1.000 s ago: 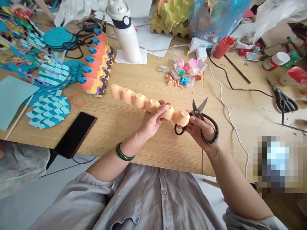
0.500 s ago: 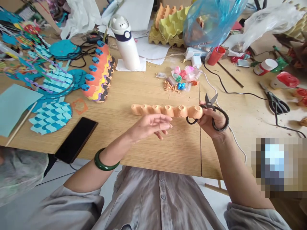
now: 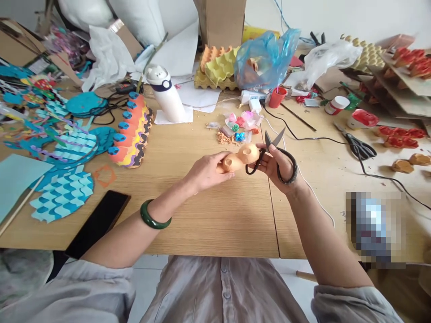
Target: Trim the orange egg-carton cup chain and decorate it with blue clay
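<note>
An orange strip of egg carton (image 3: 248, 153), a row of cup-shaped bumps, is in front of me above the table. Wrapped round it, my left hand (image 3: 213, 172) covers most of its length, so only the bumps at its right end show. My right hand (image 3: 281, 168) is closed on black-handled scissors (image 3: 286, 166). Their slightly spread blades point up, away from the strip. One handle loop lies right beside the strip's end; whether my right fingertips touch the strip, I cannot tell.
A painted egg-carton strip (image 3: 129, 134), a white bottle (image 3: 168, 101) and a black phone (image 3: 97, 224) are to the left. Coloured scraps (image 3: 239, 128) lie ahead. A second pair of scissors (image 3: 358, 146) and a red cup (image 3: 278, 96) are to the right, among cables.
My left hand, apart from the strip before, has closed round it. The strip now shows only its right end. The view has shifted, showing more of the table's far side.
</note>
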The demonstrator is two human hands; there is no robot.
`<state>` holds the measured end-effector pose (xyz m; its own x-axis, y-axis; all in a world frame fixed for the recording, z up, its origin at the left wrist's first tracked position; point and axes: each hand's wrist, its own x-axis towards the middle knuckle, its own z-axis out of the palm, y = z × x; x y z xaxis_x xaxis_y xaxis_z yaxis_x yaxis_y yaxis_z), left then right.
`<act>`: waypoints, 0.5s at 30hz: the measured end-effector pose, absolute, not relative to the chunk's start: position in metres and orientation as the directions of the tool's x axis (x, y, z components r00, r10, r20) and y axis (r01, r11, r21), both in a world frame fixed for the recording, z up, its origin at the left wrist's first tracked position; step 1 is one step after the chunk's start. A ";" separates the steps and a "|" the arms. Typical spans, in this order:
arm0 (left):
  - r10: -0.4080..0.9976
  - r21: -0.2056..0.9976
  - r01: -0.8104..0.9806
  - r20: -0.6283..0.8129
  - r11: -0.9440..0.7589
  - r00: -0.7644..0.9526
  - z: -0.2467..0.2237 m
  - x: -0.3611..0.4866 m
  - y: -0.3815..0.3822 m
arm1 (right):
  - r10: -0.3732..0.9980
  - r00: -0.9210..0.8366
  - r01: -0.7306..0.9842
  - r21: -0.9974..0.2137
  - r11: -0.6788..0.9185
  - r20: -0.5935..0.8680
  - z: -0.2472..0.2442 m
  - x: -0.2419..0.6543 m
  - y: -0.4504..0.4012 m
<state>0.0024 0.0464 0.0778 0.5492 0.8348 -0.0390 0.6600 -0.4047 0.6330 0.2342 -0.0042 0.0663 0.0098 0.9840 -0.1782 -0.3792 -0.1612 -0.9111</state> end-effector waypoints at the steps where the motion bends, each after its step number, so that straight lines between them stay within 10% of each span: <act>1: 0.854 0.646 0.655 -0.010 -0.391 0.520 0.081 0.000 0.044 | 0.983 0.031 -0.356 -0.921 -0.158 -0.181 0.068 0.233 -0.008; 7: 0.908 0.646 0.669 0.091 -0.367 0.410 0.096 -0.011 0.032 | 0.943 -0.157 -0.360 -0.872 -0.332 -0.294 0.079 0.207 -0.037; 15: 0.922 0.678 0.672 0.021 -0.298 0.388 0.097 -0.007 0.018 | 0.984 -0.124 -0.294 -0.942 -0.160 -0.129 0.086 0.177 -0.044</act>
